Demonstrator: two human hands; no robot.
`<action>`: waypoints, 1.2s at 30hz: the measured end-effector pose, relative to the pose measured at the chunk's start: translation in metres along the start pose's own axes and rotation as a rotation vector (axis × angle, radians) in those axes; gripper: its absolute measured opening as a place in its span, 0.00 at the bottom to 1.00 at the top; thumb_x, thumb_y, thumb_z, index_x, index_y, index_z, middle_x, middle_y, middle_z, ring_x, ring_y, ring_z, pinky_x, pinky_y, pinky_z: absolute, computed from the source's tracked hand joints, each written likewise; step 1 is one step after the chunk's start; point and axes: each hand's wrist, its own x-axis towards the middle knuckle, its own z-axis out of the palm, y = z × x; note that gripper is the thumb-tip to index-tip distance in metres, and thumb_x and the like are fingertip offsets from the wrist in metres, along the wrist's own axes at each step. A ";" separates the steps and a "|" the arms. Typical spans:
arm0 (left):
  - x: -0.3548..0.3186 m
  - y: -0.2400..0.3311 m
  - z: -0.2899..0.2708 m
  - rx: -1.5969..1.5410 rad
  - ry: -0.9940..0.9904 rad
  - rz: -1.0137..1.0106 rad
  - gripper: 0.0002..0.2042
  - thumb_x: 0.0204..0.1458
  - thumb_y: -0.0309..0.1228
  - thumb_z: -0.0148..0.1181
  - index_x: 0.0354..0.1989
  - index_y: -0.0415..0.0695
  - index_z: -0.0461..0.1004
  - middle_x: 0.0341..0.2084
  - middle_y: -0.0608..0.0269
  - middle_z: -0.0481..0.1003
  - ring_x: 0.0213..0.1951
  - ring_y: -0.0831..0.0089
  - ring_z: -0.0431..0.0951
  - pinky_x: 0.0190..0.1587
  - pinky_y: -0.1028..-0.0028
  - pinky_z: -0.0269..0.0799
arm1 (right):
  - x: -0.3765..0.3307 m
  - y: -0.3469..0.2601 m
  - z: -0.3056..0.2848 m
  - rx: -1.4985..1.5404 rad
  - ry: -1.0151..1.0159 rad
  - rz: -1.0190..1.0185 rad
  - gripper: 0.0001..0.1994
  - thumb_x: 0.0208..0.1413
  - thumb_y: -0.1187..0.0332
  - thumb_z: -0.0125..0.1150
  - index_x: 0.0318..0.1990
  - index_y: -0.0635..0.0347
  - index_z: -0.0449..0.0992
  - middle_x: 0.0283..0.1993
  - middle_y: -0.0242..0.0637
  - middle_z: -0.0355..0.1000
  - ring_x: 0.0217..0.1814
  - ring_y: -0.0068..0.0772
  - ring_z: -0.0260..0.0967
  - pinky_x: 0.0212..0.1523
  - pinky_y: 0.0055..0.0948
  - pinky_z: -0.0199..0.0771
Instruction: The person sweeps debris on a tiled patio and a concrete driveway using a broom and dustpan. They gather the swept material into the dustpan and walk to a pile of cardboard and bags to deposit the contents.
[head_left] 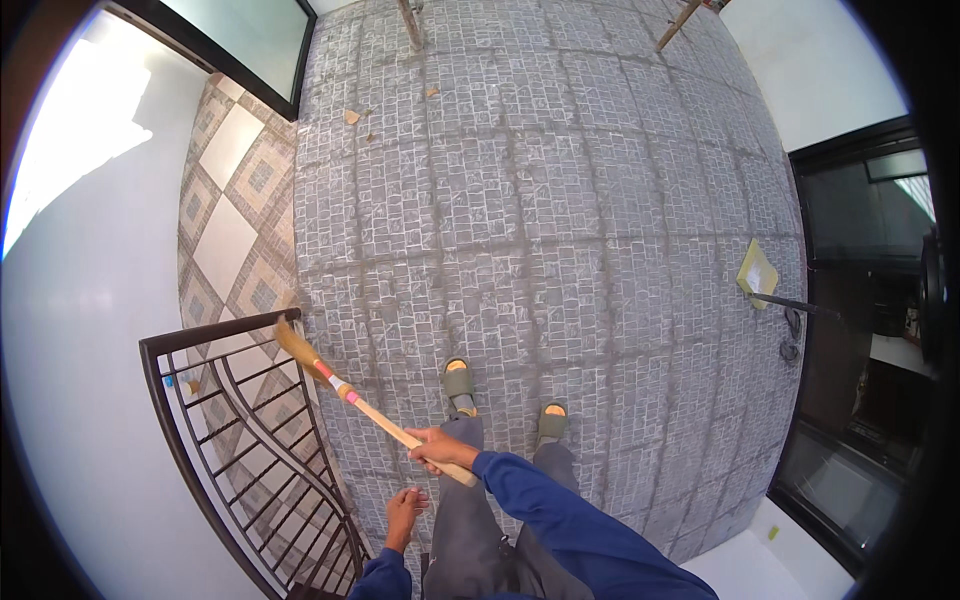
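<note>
A wooden-handled broom [375, 412] is gripped by the right hand [437, 447], its bristles lying on the grey tiled floor [560, 220] beside a black metal railing [235, 400]. The left hand [403, 512] hangs free and seems empty. A yellow dustpan [757, 273] lies well apart.

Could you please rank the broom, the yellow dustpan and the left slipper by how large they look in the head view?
1. Broom, gripped in the right hand, by far the longest.
2. and 3. Yellow dustpan and left slipper look about alike; fisheye bending makes ranking them unsure.
</note>
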 end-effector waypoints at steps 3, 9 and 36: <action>0.009 0.025 -0.031 0.011 0.023 -0.006 0.15 0.60 0.39 0.51 0.45 0.39 0.75 0.31 0.61 0.78 0.31 0.75 0.78 0.35 0.75 0.71 | 0.041 -0.029 -0.019 0.073 0.110 -0.041 0.37 0.54 0.72 0.58 0.70 0.50 0.48 0.20 0.29 0.64 0.14 0.19 0.60 0.13 0.24 0.64; 0.031 0.046 -0.066 -0.028 0.017 -0.060 0.15 0.58 0.39 0.54 0.43 0.38 0.75 0.30 0.59 0.79 0.29 0.75 0.78 0.31 0.77 0.71 | -0.050 -0.080 -0.139 0.292 0.567 -0.157 0.37 0.54 0.72 0.58 0.70 0.50 0.48 0.24 0.29 0.63 0.17 0.21 0.60 0.15 0.24 0.64; 0.081 0.438 0.060 0.337 -0.070 0.281 0.16 0.58 0.37 0.53 0.39 0.34 0.76 0.28 0.59 0.78 0.30 0.75 0.77 0.36 0.76 0.72 | -0.021 -0.349 -0.085 -0.069 0.123 -0.139 0.38 0.51 0.73 0.56 0.70 0.53 0.47 0.19 0.31 0.64 0.14 0.23 0.63 0.13 0.27 0.65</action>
